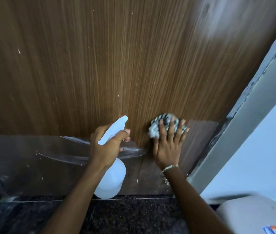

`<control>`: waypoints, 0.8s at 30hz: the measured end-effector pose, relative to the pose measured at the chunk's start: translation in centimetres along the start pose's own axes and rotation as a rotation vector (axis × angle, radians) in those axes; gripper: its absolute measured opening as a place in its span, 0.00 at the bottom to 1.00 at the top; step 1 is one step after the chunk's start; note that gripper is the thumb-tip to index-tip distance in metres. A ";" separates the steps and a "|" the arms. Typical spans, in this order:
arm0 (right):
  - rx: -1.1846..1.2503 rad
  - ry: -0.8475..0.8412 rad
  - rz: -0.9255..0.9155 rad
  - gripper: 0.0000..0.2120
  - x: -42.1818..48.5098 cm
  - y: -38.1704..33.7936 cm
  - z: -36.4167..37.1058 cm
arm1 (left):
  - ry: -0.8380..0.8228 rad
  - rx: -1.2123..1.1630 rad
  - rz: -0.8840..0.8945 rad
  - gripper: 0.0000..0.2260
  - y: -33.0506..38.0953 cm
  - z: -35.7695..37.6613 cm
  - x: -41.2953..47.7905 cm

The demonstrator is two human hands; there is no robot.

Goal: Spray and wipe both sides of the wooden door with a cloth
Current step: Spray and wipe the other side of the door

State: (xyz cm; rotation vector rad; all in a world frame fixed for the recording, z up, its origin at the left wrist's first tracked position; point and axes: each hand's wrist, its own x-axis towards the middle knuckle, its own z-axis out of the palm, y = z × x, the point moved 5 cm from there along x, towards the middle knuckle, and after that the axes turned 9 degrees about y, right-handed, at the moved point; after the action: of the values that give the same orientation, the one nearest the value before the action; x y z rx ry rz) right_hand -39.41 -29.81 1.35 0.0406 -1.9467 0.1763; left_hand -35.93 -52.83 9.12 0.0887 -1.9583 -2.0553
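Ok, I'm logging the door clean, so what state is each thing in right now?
wooden door: dotted with pale specks.
clear sheet: streaked, low on the door.
spray bottle: held, nozzle toward the door.
cloth: bunched, pressed against the door.
left hand: grips the spray bottle's neck.
right hand: fingers spread, presses the cloth.

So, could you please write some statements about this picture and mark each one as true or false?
1. The left hand grips a white spray bottle. True.
2. The right hand presses a cloth against the wooden door with straight fingers. True.
3. The cloth is plain red. False: it is patterned in black and white.
4. The bracelet is on the left wrist. False: it is on the right wrist.
5. A clear plastic film covers the lowest part of the door. True.
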 end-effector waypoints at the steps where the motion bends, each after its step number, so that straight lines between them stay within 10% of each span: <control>1: -0.013 -0.068 -0.021 0.30 -2.5 0.5 0.5 | -0.001 -0.004 0.000 0.04 0.0 0.2 -0.1; 6: -0.122 -0.206 -0.072 0.35 -5.8 2.1 0.4 | -0.024 0.027 0.002 0.02 -0.8 0.9 -0.5; 15: -0.011 0.147 0.208 0.29 9.8 1.8 -4.3 | -0.046 0.040 -0.056 0.10 -1.6 3.2 -0.9; 24: -0.068 -0.183 0.172 0.29 -6.6 5.7 -0.9 | -0.066 -0.010 -0.068 0.05 -1.4 4.8 -1.2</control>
State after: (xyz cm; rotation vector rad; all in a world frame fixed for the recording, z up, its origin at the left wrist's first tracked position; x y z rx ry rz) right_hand -36.78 -24.44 -5.07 -0.1615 -2.1377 0.2262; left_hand -36.17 -47.84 7.91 0.0880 -2.0095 -2.1369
